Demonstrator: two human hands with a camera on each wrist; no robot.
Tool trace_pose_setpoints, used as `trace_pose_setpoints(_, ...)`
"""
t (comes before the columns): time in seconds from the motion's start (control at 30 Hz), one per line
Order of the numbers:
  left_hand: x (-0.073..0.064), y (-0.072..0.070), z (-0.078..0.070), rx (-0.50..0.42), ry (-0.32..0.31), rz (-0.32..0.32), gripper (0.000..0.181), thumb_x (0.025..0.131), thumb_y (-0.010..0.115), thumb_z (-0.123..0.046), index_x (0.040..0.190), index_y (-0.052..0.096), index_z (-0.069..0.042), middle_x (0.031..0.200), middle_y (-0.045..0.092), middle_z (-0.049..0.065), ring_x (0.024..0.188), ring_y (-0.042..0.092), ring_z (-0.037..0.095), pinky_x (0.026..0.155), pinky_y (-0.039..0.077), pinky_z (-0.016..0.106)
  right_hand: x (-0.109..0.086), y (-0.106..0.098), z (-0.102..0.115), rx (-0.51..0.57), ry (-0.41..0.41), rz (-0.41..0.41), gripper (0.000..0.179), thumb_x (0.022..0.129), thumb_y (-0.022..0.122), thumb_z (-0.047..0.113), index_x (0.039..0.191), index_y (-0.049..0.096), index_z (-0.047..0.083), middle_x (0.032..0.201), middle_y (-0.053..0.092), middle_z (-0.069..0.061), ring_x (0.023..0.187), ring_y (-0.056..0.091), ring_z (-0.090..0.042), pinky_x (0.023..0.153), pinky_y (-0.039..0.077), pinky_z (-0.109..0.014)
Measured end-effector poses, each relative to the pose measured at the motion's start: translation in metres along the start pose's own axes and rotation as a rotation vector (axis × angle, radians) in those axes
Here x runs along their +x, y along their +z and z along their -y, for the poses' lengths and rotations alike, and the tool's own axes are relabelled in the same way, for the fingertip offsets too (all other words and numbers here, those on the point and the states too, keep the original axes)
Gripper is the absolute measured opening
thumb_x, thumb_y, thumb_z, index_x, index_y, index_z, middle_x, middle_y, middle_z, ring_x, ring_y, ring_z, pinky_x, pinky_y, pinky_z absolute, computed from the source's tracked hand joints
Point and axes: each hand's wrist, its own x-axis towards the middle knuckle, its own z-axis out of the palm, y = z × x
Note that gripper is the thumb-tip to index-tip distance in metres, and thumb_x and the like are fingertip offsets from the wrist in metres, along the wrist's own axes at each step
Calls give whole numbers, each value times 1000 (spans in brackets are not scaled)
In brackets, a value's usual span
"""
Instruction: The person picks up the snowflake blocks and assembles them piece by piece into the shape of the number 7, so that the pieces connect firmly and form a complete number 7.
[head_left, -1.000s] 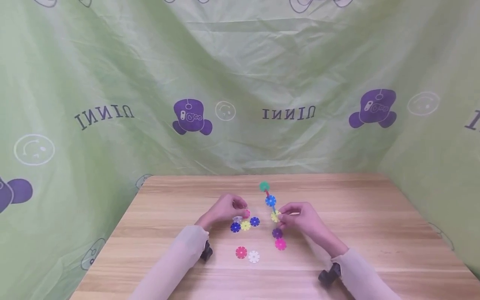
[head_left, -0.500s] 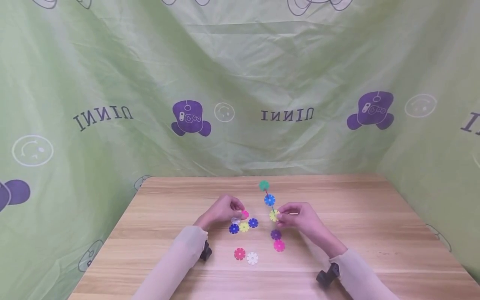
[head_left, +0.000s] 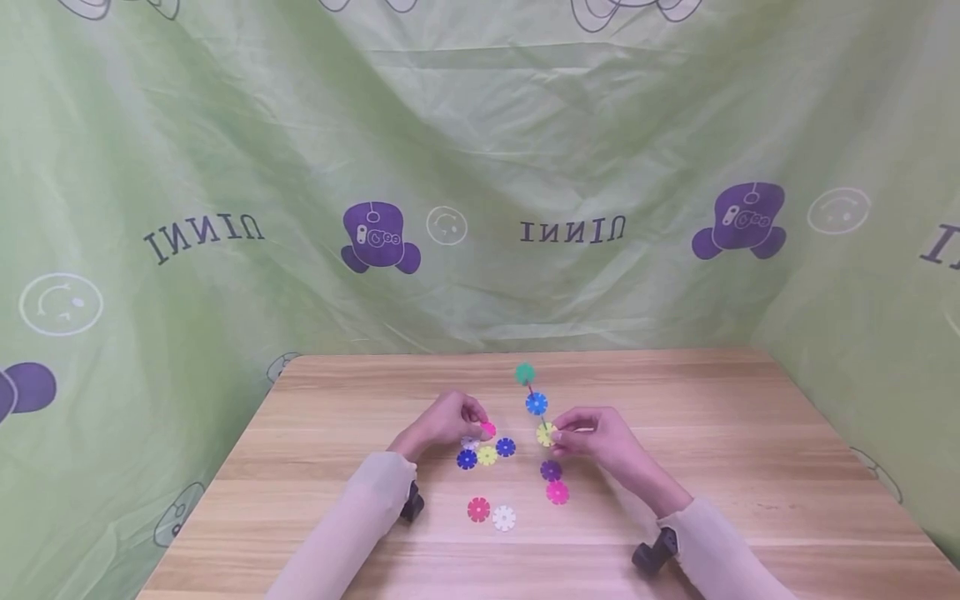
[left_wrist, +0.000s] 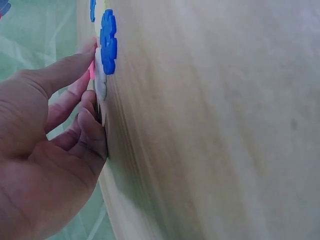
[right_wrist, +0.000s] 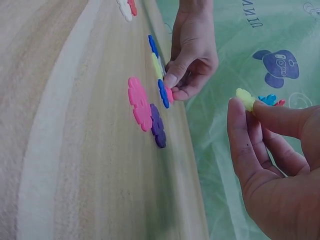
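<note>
In the head view my left hand (head_left: 448, 417) pinches a pink notched snowflake disc (head_left: 488, 429) between thumb and forefinger, just above a white disc (head_left: 469, 443). The left wrist view has its other fingers curled near the table. My right hand (head_left: 603, 435) pinches a yellow disc (head_left: 546, 434), the lower end of a linked chain. A blue disc (head_left: 536, 404), a red disc (head_left: 530, 388) seen edge-on and a green disc (head_left: 525, 373) continue it upward. In the right wrist view the yellow disc (right_wrist: 245, 99) is held off the table between thumb and fingertips.
Two dark blue discs (head_left: 467, 459) and a yellow disc (head_left: 487, 455) lie by my left hand. Below my right hand are a purple disc (head_left: 551, 471) and a pink disc (head_left: 557, 492). A red disc (head_left: 478, 510) and white disc (head_left: 504, 518) lie nearer on the wooden table (head_left: 360, 533).
My right hand's fingers have drawn slightly away from the purple disc, still holding the chain. The left hand keeps its pink disc almost in place. The head view has shifted a little.
</note>
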Motion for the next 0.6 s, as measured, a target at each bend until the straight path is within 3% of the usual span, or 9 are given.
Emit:
trace_pose_setpoints(0.27,-3,2,-6,49,-23,61,13,90,82,-12,100,74,-7,88,71,2,80,65,15,75,58,28,1,1,-4,-5,9,-16,32,93,77,11,119,69,-6,103,79,-14,92,79,-28,91,65,-41)
trace_pose_setpoints(0.37,-4,4,-8,71,-10,53,12,91,81,-12,98,72,-9,88,70,1,81,65,14,76,58,27,0,2,-3,-1,11,-22,32,94,77,11,120,68,-6,104,79,-15,93,79,-29,91,65,-42)
trace_pose_setpoints(0.6,-8,12,-16,-147,-10,-88,18,88,83,-11,101,73,-8,88,77,1,80,72,15,74,62,28,1,4,1,28,15,-33,31,95,75,8,120,67,-8,104,78,-18,93,79,-29,91,65,-42)
